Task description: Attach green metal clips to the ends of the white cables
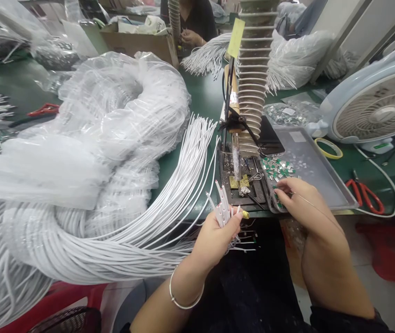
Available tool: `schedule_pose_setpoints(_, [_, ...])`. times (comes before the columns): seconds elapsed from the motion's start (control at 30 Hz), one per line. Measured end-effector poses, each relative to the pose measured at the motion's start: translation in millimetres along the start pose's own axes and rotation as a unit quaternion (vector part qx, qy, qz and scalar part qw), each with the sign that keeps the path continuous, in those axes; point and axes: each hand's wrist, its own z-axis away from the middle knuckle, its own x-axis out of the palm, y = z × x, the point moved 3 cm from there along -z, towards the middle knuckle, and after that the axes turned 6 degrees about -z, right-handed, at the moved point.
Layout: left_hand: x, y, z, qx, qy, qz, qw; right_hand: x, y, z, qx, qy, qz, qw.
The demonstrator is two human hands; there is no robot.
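Observation:
My left hand [214,238] is closed round a bundle of white cables [221,210], their cut ends pointing up; something yellow covers a fingertip. My right hand [298,201] is at the near left corner of a grey tray [322,175], thumb and fingers pinched together. Whatever lies between those fingertips is too small to make out. Just beyond them is a pile of small green-and-silver circuit boards [278,167]. Between my hands, a soldering iron [235,152] is fixed tip down above a dirty metal base with a yellow sponge [235,181] and a lump of solder [244,190].
A large coil of white cables [107,249] partly wrapped in plastic [124,101] fills the left side. A ribbed hose [255,69] hangs behind the iron. To the right are a fan [378,101], a tape roll [328,148] and red-handled scissors [366,194]. Another person sits opposite.

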Motion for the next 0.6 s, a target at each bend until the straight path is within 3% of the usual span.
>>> schedule_pose_setpoints(0.13, [-0.2, -2, 0, -0.006, -0.002, 0.002, 1.000, 0, 1, -6, 0.029, -0.027, 0.013, 0.999])
schedule_pose_setpoints(0.23, [-0.5, -4, -1, 0.001, 0.011, 0.028, 1.000, 3, 3, -10, 0.007, -0.015, 0.026, 1.000])
schedule_pose_setpoints(0.4, [-1.2, -5, -2, 0.017, 0.034, 0.035, 0.999, 3, 4, -5, -0.042, 0.053, 0.011, 0.998])
schedule_pose_setpoints(0.5, [-1.1, -6, -2, 0.023, 0.035, 0.029, 0.999, -1, -4, 5, -0.086, 0.110, -0.037, 0.990])
schedule_pose_setpoints(0.6, [-0.4, -5, -3, 0.029, 0.035, 0.024, 0.999, -2, -17, 18, -0.146, 0.125, -0.104, 0.976])
